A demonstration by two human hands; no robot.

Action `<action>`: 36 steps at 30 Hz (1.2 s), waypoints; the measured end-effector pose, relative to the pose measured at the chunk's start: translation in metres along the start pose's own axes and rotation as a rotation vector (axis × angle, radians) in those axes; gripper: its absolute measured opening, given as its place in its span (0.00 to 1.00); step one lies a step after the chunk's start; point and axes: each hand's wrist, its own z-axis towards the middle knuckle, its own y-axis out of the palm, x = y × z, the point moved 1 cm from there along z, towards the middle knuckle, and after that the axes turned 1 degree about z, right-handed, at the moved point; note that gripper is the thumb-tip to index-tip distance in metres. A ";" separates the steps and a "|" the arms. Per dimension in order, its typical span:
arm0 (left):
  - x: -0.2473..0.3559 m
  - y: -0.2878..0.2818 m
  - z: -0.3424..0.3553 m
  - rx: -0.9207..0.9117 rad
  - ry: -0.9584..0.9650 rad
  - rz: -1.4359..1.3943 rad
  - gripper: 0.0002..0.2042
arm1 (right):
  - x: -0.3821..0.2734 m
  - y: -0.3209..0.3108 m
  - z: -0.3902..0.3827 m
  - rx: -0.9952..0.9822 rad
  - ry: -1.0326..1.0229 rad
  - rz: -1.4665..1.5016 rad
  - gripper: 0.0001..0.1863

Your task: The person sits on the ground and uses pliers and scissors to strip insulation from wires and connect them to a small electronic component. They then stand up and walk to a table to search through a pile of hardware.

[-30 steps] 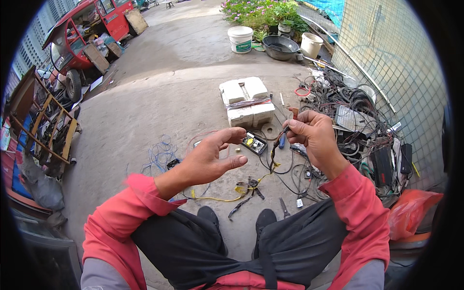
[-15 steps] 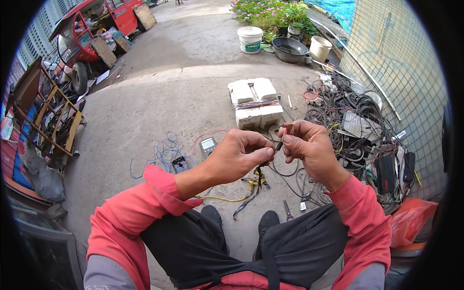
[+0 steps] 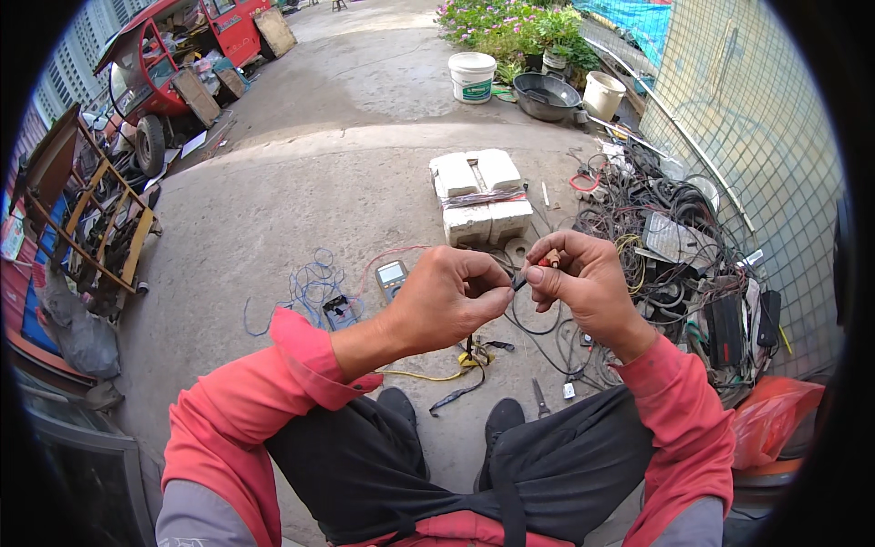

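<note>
My left hand (image 3: 456, 301) is closed on a black cable (image 3: 518, 283), with a taped length hanging below toward a yellow cable (image 3: 419, 375) on the ground. My right hand (image 3: 579, 292) is closed just to the right, pinching the same cable at a small red-and-copper-coloured end piece (image 3: 550, 258). Behind my left hand lie a meter with a screen (image 3: 391, 277), a small dark device (image 3: 339, 313) and tangled blue wires (image 3: 310, 283). Scissors (image 3: 540, 397) lie by my right knee. A white foam-like block (image 3: 478, 191) wrapped with strands sits beyond my hands.
A heap of cables and parts (image 3: 665, 237) lies right, beside a mesh fence (image 3: 747, 109) and red bag (image 3: 775, 419). Buckets (image 3: 472, 77), a basin (image 3: 545, 96) and plants (image 3: 506, 27) stand at the back. A red vehicle (image 3: 173, 64) and wooden frame (image 3: 109, 219) are left.
My left hand has moved right and closed on the cable beside my right hand. Both hands have since shifted slightly, and the dangling taped cable has moved with them.
</note>
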 end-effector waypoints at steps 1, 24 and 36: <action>-0.001 0.000 0.000 -0.006 -0.015 -0.007 0.05 | 0.001 0.000 -0.001 0.004 -0.015 -0.013 0.09; -0.001 0.002 0.001 0.130 0.482 0.446 0.02 | -0.007 0.016 -0.007 0.005 0.011 -0.092 0.07; -0.012 0.002 0.001 -0.017 -0.039 -0.080 0.06 | -0.005 0.011 -0.006 -0.007 -0.052 -0.107 0.10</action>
